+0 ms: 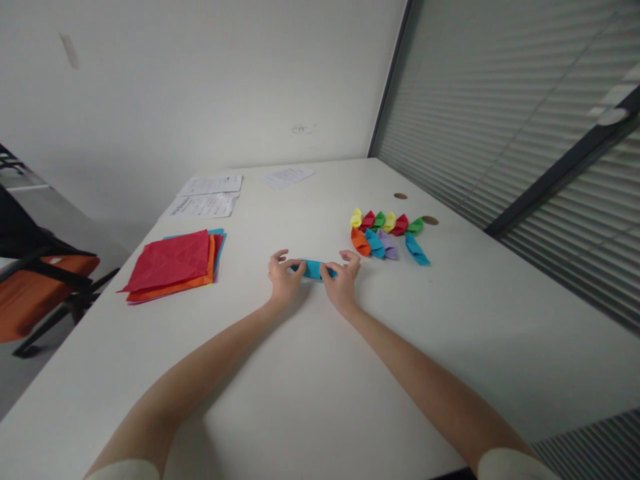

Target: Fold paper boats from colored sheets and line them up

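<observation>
A folded strip of blue paper [313, 269] lies on the white table [310, 373] between my hands. My left hand [283, 277] pinches its left end with thumb and fingers. My right hand [341, 281] pinches its right end the same way. Both hands rest on the table top with fingers curled onto the paper.
A stack of flat coloured paper sheets [175, 265], red on top, lies to the left. Several folded paper pieces [387, 233] in many colours sit in two rows to the right. Printed sheets [205, 200] lie at the far edge. An orange chair [35, 293] stands at the left.
</observation>
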`<state>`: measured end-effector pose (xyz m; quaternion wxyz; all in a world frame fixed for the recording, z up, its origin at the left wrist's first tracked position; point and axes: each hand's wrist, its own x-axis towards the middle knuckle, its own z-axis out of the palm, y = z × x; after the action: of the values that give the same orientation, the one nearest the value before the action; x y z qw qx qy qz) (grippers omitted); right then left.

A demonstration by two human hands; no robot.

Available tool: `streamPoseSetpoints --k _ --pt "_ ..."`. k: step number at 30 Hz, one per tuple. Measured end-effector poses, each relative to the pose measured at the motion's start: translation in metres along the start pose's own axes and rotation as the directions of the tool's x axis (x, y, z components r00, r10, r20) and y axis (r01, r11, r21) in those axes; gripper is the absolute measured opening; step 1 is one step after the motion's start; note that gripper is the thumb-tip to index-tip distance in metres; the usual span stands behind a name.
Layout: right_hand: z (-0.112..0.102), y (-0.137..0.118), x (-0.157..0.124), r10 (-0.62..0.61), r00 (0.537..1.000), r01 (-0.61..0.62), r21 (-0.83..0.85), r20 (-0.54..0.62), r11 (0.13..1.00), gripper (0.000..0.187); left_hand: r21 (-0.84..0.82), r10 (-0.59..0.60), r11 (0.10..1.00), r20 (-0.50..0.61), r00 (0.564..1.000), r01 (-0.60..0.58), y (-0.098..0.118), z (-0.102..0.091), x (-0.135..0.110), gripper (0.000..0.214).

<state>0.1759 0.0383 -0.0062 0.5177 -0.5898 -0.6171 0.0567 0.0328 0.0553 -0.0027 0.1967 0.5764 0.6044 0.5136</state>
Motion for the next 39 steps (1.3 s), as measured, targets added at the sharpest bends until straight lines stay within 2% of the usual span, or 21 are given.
streamPoseSetpoints --k 3,7,10,15,20,33,39 --pt "-0.003 0.008 0.005 0.004 1.0 -0.004 -0.014 0.012 1.0 0.022 0.009 0.053 0.998 0.12 0.991 -0.055 -0.005 0.0 0.003 0.012" --pt "-0.006 0.019 0.01 -0.001 0.998 0.004 -0.057 0.063 0.998 0.021 0.0 0.076 0.997 0.312 0.947 -0.079 -0.007 -0.001 0.005 0.005" --pt "-0.005 0.022 0.01 0.024 0.992 -0.012 -0.097 0.127 0.995 0.022 0.059 0.057 0.995 0.361 0.931 -0.083 -0.004 -0.002 0.004 0.005" --pt "-0.004 0.022 0.008 0.132 0.972 -0.11 -0.12 0.195 0.987 0.02 0.146 -0.002 0.988 0.332 0.943 -0.05 0.0 -0.005 0.005 0.005" --pt "-0.004 0.023 0.01 0.199 0.955 -0.18 -0.103 0.219 0.978 0.015 0.157 -0.009 0.987 0.336 0.942 -0.046 0.001 -0.006 0.005 0.007" --pt "0.0 0.025 0.006 0.128 0.971 -0.105 -0.119 0.201 0.987 0.017 0.125 0.102 0.983 0.251 0.963 -0.137 -0.004 -0.001 0.002 0.006" --pt "-0.001 0.024 0.007 0.119 0.975 -0.096 -0.126 0.186 0.987 0.018 0.078 0.155 0.981 0.24 0.958 -0.179 -0.01 0.001 0.002 0.005"
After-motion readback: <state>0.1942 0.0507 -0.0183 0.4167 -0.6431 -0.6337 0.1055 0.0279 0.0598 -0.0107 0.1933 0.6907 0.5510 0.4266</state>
